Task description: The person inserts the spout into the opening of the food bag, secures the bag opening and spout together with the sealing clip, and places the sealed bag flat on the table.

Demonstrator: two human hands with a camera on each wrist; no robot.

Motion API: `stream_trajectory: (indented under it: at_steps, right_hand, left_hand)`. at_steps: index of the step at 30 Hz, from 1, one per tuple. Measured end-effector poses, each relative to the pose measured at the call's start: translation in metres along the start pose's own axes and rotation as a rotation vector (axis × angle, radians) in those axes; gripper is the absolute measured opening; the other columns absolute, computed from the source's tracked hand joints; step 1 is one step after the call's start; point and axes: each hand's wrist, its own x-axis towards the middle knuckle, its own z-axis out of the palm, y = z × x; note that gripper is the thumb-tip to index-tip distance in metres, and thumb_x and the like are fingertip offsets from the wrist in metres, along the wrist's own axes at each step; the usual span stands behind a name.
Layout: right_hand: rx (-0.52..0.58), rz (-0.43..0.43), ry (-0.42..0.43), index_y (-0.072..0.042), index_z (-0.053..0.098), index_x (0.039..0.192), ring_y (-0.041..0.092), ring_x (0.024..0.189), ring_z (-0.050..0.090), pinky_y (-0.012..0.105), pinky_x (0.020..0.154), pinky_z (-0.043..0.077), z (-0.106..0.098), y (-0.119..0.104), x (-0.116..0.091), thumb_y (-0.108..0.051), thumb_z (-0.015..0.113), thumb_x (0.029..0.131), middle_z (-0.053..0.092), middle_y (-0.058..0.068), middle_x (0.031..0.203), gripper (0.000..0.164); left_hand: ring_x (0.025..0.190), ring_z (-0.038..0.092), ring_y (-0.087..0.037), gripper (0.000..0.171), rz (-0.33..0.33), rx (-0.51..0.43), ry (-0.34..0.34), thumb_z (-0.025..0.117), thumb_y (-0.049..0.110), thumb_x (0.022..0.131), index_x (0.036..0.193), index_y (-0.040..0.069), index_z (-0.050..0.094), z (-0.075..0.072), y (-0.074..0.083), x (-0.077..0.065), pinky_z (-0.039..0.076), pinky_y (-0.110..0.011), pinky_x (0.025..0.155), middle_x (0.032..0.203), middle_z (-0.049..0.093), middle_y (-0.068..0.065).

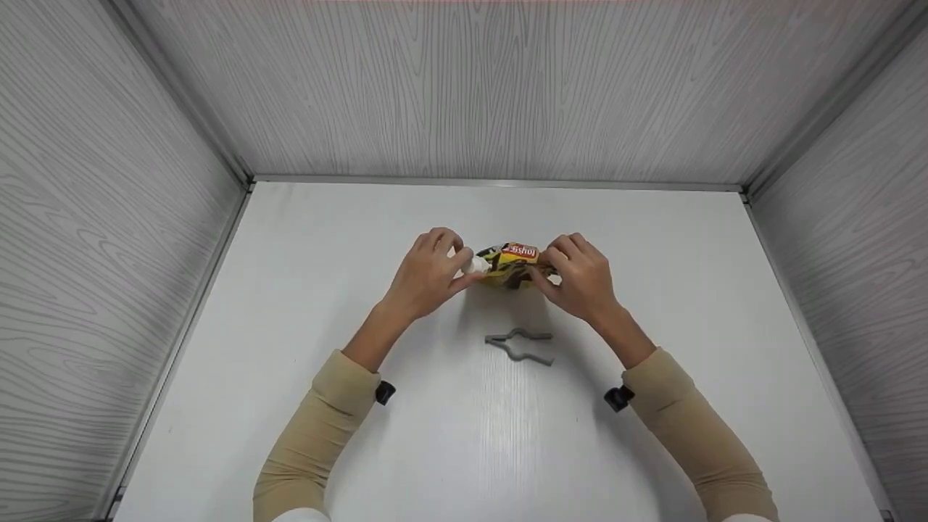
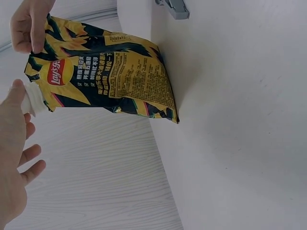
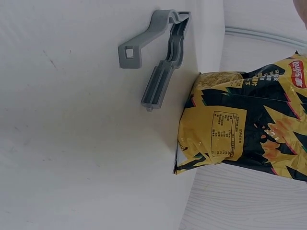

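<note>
A yellow and black Lay's chip bag [image 2: 129, 79] stands upright on the table, its printed panel showing in the left wrist view. At one corner of its top sits a white round spout-like piece [image 2: 34, 98], pinched by the thumb and a finger of my left hand [image 1: 426, 274]; the other fingers of that hand are loosely bent. My right hand [image 1: 582, 279] pinches the opposite end of the bag's top edge. Nearer to me than the bag lies a grey hinged bag clip [image 3: 163, 79], its two arms spread apart.
The white table [image 1: 435, 449] ends at grey wood-grain walls [image 1: 471, 94] on the far, left and right sides. Small black wrist cameras [image 1: 618, 397] sit at both tan sleeves [image 1: 696, 428].
</note>
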Motion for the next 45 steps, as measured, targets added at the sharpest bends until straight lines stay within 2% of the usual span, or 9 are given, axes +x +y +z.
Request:
stream_trajectory:
  at_steps: [8, 17, 22, 32, 38, 45]
  right_hand:
    - [-0.012, -0.006, -0.005, -0.007, 0.069, 0.091, 0.028, 0.081, 0.064, 0.041, 0.066, 0.057, 0.000, 0.000, 0.000, -0.026, 0.083, 0.090, 0.067, 0.010, 0.089, 0.024]
    - [-0.005, -0.001, -0.014, -0.008, 0.070, 0.090, 0.028, 0.082, 0.064, 0.042, 0.068, 0.058, -0.002, -0.002, -0.001, -0.024, 0.084, 0.089, 0.067, 0.009, 0.090, 0.022]
    - [0.014, -0.020, -0.010, -0.008, 0.069, 0.091, 0.027, 0.082, 0.063, 0.041, 0.068, 0.057, -0.001, -0.002, -0.002, -0.023, 0.085, 0.089, 0.066, 0.010, 0.090, 0.022]
    - [0.009, -0.024, -0.027, -0.007, 0.069, 0.091, 0.027, 0.084, 0.063, 0.041, 0.069, 0.058, -0.001, -0.002, 0.000, -0.024, 0.085, 0.089, 0.067, 0.010, 0.091, 0.023]
    - [0.015, -0.029, -0.053, -0.007, 0.072, 0.097, 0.027, 0.088, 0.065, 0.041, 0.071, 0.059, 0.000, -0.007, 0.002, -0.022, 0.083, 0.091, 0.068, 0.010, 0.094, 0.019]
    - [0.045, -0.046, -0.033, -0.011, 0.076, 0.101, 0.027, 0.089, 0.065, 0.041, 0.071, 0.059, 0.001, -0.011, 0.003, -0.019, 0.082, 0.093, 0.069, 0.010, 0.096, 0.013]
  left_hand:
    - [0.121, 0.060, -0.030, 0.042, 0.001, -0.024, -0.007, 0.056, 0.052, 0.105, 0.109, 0.012, 0.068, -0.001, 0.001, 0.001, 0.052, -0.045, 0.107, 0.116, 0.066, -0.010]
    - [0.121, 0.060, -0.028, 0.044, 0.003, 0.038, -0.025, 0.055, 0.054, 0.105, 0.111, 0.013, 0.071, -0.002, 0.000, 0.000, 0.053, -0.042, 0.106, 0.117, 0.066, -0.008]
    - [0.122, 0.059, -0.029, 0.042, -0.012, 0.016, -0.039, 0.057, 0.052, 0.105, 0.110, 0.013, 0.070, -0.002, 0.000, -0.001, 0.053, -0.043, 0.107, 0.117, 0.066, -0.009]
    - [0.124, 0.060, -0.030, 0.039, 0.001, 0.010, -0.055, 0.057, 0.050, 0.106, 0.112, 0.013, 0.068, -0.004, -0.001, 0.002, 0.052, -0.044, 0.109, 0.118, 0.066, -0.010]
    - [0.123, 0.060, -0.030, 0.039, 0.018, 0.042, -0.047, 0.057, 0.051, 0.106, 0.113, 0.014, 0.068, -0.006, 0.000, 0.004, 0.052, -0.044, 0.108, 0.117, 0.066, -0.009]
    - [0.121, 0.060, -0.028, 0.039, 0.036, 0.062, -0.032, 0.055, 0.053, 0.105, 0.109, 0.016, 0.066, -0.007, 0.000, 0.005, 0.052, -0.044, 0.107, 0.116, 0.065, -0.008]
